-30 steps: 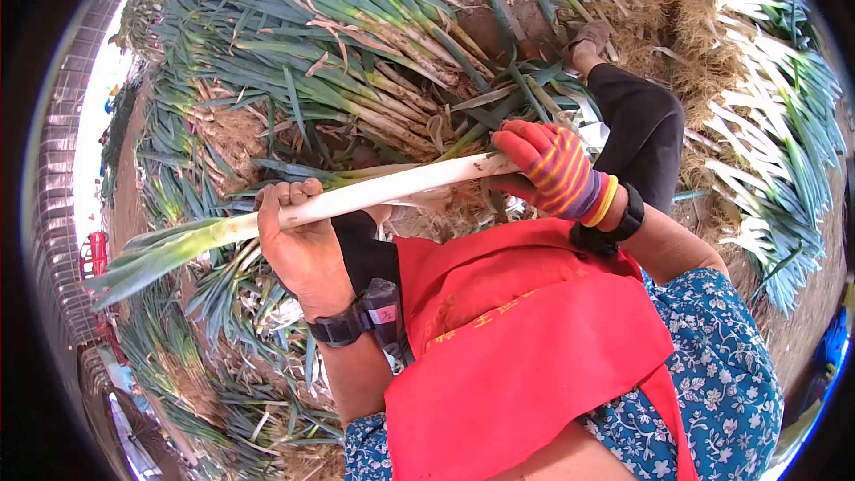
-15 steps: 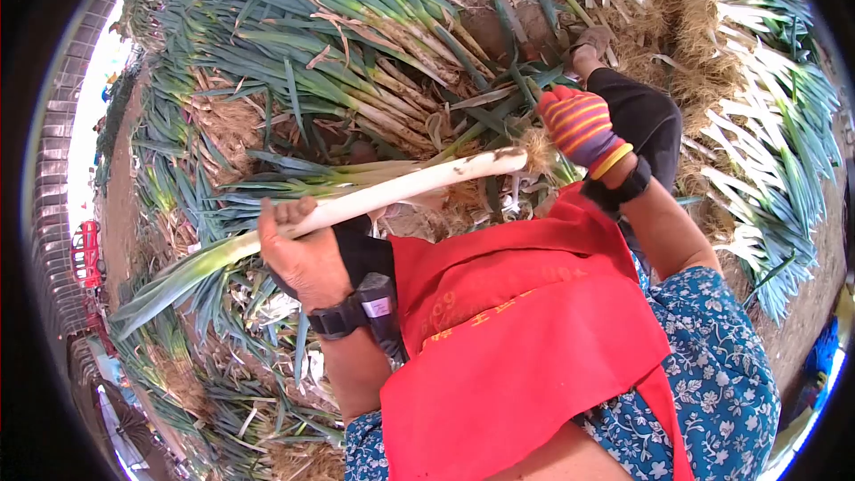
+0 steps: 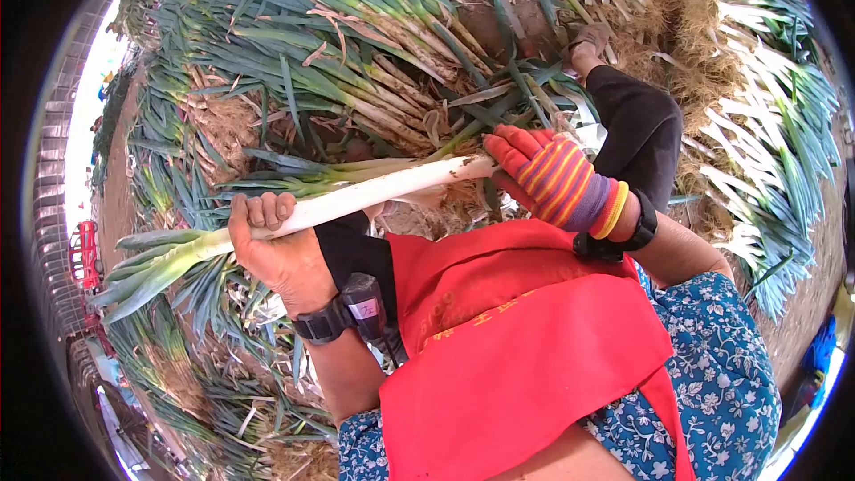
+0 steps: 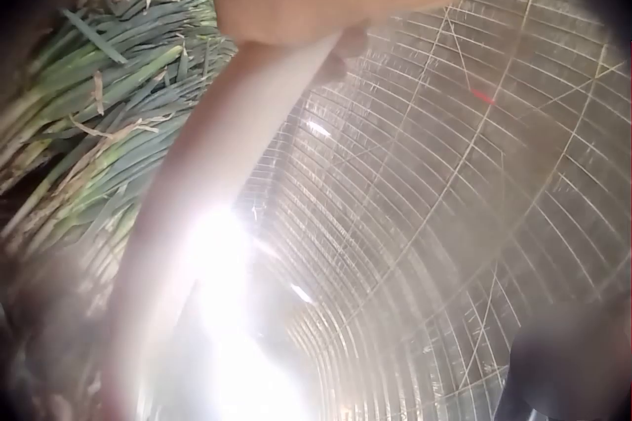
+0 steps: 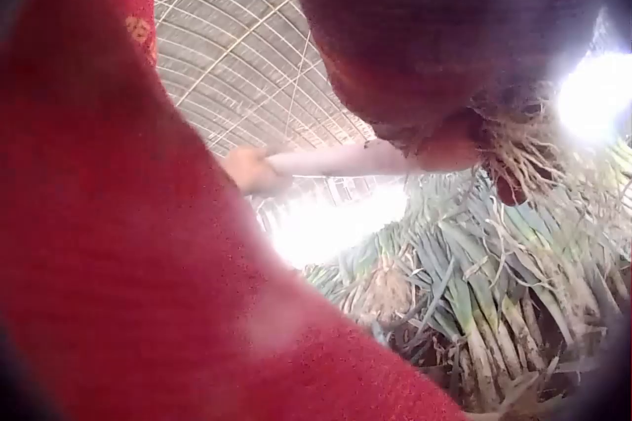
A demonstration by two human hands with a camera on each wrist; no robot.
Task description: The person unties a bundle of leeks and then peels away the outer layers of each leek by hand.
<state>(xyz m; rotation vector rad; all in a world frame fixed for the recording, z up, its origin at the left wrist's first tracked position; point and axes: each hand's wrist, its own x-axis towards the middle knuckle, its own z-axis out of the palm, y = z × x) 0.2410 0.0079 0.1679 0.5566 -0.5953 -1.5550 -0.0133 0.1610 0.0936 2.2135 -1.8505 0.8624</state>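
One long white leek (image 3: 383, 185) lies slantwise across the front of the person's lap, its green leaves toward the left. My bare left hand (image 3: 276, 254) grips it near where white turns green, fingers curled over the top. At the root end, my right hand (image 3: 557, 178), in a striped red, yellow and purple glove, holds the stalk between fingers and thumb. The right wrist view shows stringy roots (image 5: 523, 150) poking out beyond the glove. Seen from the left wrist, the white stalk (image 4: 217, 130) runs down from the left hand.
Piled leeks with dirty stalks (image 3: 383, 98) lie in front. To the right are rows of whiter leeks (image 3: 757, 116) with roots bunched together (image 3: 686, 44). A red apron (image 3: 525, 347) covers the lap, and a bent leg in black trousers (image 3: 637, 120) extends forward right.
Half a second ago the gloved right hand was off the root end, up and to the right; now it is back on it. The left hand and leek have shifted slightly left.
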